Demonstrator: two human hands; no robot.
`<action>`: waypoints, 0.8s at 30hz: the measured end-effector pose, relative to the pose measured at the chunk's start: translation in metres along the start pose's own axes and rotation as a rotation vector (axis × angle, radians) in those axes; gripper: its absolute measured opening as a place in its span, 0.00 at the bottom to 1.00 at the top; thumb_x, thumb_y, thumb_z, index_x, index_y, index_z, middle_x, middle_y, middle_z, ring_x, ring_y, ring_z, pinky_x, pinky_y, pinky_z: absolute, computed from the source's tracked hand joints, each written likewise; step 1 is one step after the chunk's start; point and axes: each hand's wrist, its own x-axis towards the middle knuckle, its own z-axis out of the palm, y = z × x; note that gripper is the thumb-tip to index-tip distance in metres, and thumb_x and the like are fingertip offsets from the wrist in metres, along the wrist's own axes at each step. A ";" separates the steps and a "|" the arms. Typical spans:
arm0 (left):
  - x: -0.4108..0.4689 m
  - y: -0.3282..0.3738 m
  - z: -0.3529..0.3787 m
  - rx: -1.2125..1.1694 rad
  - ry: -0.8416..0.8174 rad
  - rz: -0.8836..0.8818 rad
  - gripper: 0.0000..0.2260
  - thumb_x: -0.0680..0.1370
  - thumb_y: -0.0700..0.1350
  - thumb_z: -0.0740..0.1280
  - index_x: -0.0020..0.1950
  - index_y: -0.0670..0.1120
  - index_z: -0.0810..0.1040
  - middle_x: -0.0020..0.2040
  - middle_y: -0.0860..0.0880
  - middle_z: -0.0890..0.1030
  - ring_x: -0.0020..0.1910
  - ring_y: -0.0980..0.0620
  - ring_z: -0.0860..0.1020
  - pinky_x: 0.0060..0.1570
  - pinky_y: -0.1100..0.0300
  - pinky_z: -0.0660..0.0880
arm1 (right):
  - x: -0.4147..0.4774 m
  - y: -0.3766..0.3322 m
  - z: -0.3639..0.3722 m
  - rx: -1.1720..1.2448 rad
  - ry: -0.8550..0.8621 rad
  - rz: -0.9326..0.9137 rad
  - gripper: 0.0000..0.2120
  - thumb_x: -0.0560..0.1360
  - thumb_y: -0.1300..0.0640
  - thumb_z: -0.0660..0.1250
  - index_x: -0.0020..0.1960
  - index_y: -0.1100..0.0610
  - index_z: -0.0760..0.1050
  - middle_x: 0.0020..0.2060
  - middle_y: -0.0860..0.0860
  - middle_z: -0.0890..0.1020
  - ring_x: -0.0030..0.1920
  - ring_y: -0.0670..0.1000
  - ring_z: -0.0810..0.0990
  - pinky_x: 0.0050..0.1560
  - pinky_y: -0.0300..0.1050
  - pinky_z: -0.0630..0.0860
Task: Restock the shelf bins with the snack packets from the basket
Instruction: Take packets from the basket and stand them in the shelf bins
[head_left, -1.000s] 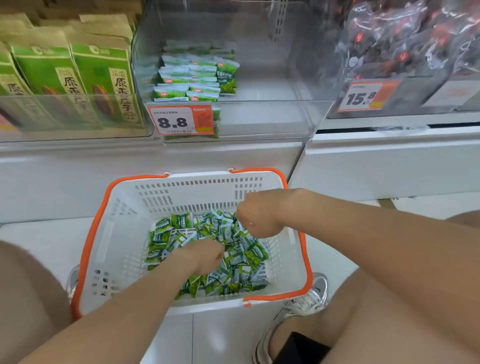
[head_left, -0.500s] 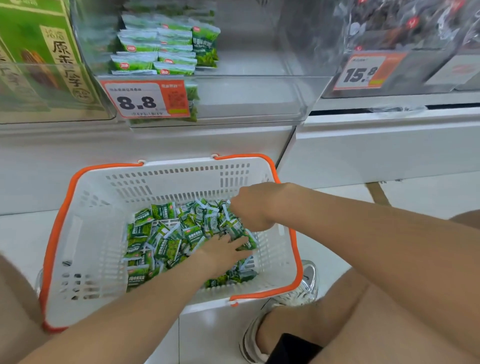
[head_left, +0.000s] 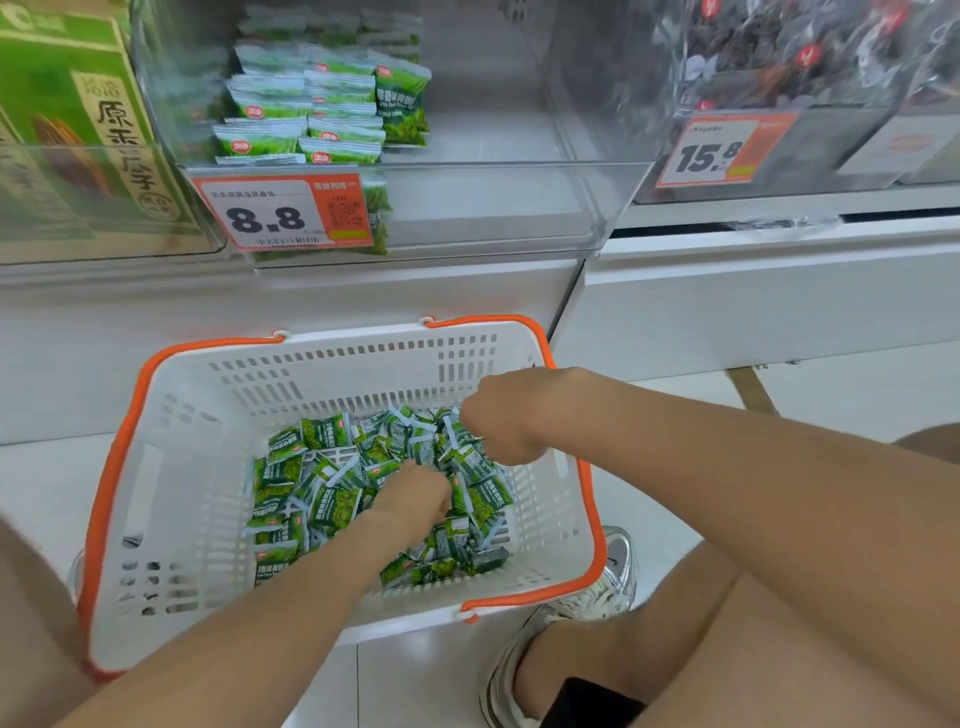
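Note:
A white basket with an orange rim (head_left: 332, 364) stands on the floor below the shelf. Several small green snack packets (head_left: 322, 499) lie heaped in its bottom. My left hand (head_left: 415, 501) is down in the middle of the heap, its fingers curled into the packets. My right hand (head_left: 501, 421) is at the heap's far right side, knuckles up, with its fingers closed round packets beneath it. Above, a clear shelf bin (head_left: 493, 208) with an 8.8 price tag (head_left: 283, 213) holds stacked green packets (head_left: 311, 114) on its left side only.
A neighbouring bin with large green bags (head_left: 78, 130) is at the left. At the right, a bin of dark packets carries a 15.8 tag (head_left: 719, 150). My knees flank the basket, and a white shoe (head_left: 587, 592) sits by its right corner.
My right hand dropped from above the heap down onto its far right side. My left hand stayed in the pile and went from spread flat to curled. The view shifted and drew closer.

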 end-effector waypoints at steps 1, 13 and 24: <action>0.001 -0.002 -0.003 -0.085 0.029 -0.031 0.15 0.79 0.37 0.71 0.36 0.49 0.73 0.37 0.46 0.78 0.40 0.48 0.72 0.48 0.54 0.76 | 0.000 0.000 -0.001 0.001 -0.001 0.004 0.08 0.81 0.62 0.59 0.44 0.57 0.71 0.40 0.53 0.74 0.33 0.51 0.69 0.31 0.44 0.66; -0.056 0.014 -0.131 -1.335 0.503 -0.015 0.25 0.68 0.35 0.84 0.56 0.44 0.74 0.47 0.44 0.82 0.42 0.47 0.85 0.41 0.55 0.81 | -0.021 0.034 -0.044 0.325 0.217 0.116 0.17 0.81 0.46 0.68 0.57 0.60 0.78 0.50 0.54 0.83 0.51 0.56 0.82 0.48 0.48 0.79; -0.094 0.011 -0.174 -1.334 0.653 0.056 0.27 0.57 0.38 0.88 0.50 0.40 0.78 0.33 0.55 0.80 0.32 0.56 0.77 0.38 0.57 0.79 | -0.026 0.026 -0.047 1.082 0.386 0.048 0.11 0.81 0.59 0.71 0.60 0.64 0.79 0.47 0.65 0.86 0.46 0.58 0.88 0.51 0.56 0.85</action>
